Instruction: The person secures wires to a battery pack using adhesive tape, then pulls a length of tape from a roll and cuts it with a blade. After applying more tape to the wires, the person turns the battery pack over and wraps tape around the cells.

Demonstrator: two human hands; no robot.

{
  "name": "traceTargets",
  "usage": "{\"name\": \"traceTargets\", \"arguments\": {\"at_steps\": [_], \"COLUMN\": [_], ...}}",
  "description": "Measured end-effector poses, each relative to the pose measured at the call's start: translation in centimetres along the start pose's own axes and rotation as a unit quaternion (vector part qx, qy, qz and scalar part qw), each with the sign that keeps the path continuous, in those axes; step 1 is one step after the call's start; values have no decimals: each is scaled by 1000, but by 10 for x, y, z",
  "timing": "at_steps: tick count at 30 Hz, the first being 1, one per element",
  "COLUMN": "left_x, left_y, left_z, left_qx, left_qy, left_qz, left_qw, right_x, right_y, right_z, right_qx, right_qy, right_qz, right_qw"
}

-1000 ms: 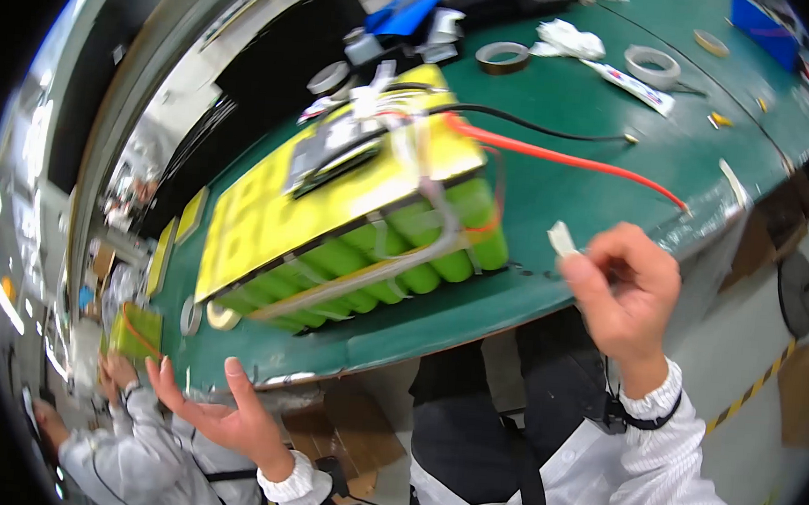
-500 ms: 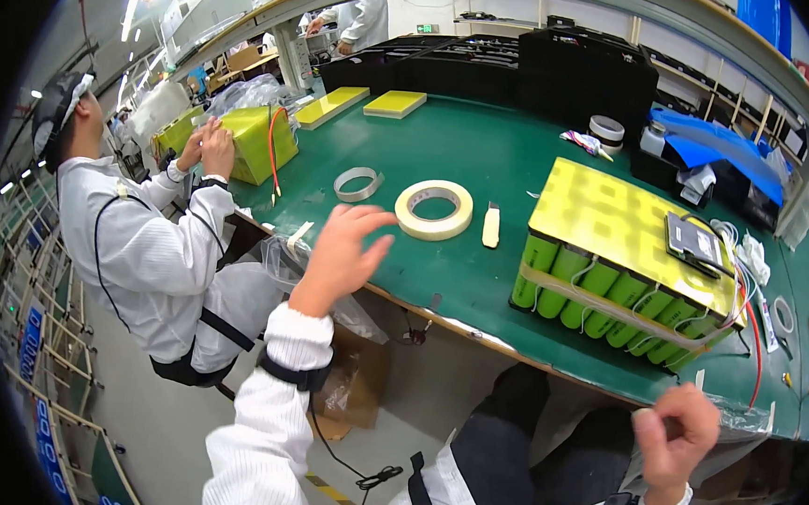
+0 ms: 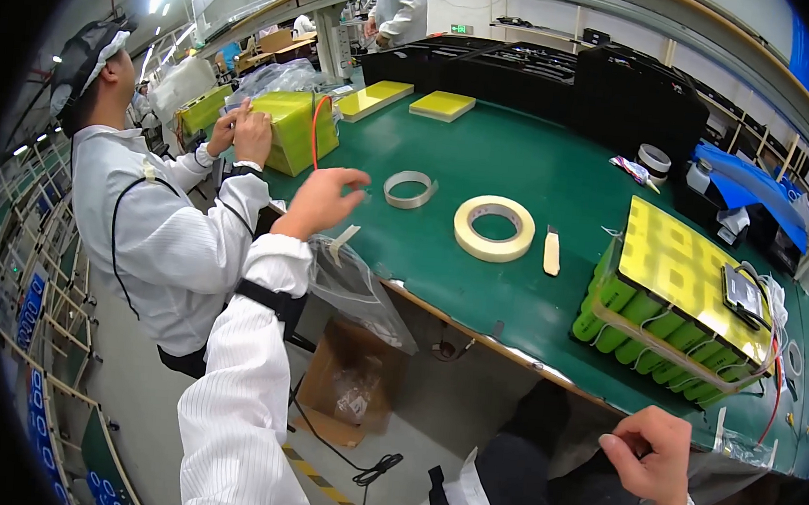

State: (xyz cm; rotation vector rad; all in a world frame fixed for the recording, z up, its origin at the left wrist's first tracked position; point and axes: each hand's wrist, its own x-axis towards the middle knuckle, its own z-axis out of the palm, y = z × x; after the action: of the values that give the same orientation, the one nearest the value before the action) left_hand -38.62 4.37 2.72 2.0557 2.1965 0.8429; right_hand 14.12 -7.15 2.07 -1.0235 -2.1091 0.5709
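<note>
My left hand (image 3: 319,200) is raised over the front edge of the green table (image 3: 524,158), fingers loosely apart, with nothing in its grip. Just past its fingertips lies a small clear tape roll (image 3: 410,189). A short strip of pale tape (image 3: 341,240) hangs below the hand, by a clear plastic bag (image 3: 360,287) on the table edge. My right hand (image 3: 653,458) is a closed fist low at the right, below the table edge. Above it sits a battery pack (image 3: 682,305) of green cells with a yellow top sheet. A wide cream tape roll (image 3: 493,228) lies mid-table.
A co-worker in a white coat (image 3: 158,221) sits at the left, both hands on a yellow-wrapped pack (image 3: 291,127). A beige stick (image 3: 552,252) lies by the cream roll. Two yellow plates (image 3: 443,105) and black trays (image 3: 549,70) are at the back. A cardboard box (image 3: 348,389) stands under the table.
My left hand has moved up and forward, closer to the small tape roll. My right hand has stayed low at the right, still closed. The view has shifted slightly.
</note>
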Motion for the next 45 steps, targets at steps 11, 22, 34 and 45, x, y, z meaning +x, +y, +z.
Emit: {"name": "traceTargets", "arguments": {"at_steps": [11,22,34,45], "left_x": [22,-210,-247,-194], "left_y": [36,143,144,175], "left_z": [26,37,68,76], "left_qx": [-15,-357,-403,-531], "left_qy": [-21,-43,-35,5], "left_qz": [149,162,-7,-246], "left_qw": [989,919,915,811], "right_x": [4,96,100,149], "right_y": [-24,-23,-18,-10], "right_z": [38,92,119,160], "right_qx": [30,387,120,-40], "right_qy": [-59,-170,-149,-82], "right_qz": [-49,104,-87,48], "right_qw": [997,900,978,995]}}
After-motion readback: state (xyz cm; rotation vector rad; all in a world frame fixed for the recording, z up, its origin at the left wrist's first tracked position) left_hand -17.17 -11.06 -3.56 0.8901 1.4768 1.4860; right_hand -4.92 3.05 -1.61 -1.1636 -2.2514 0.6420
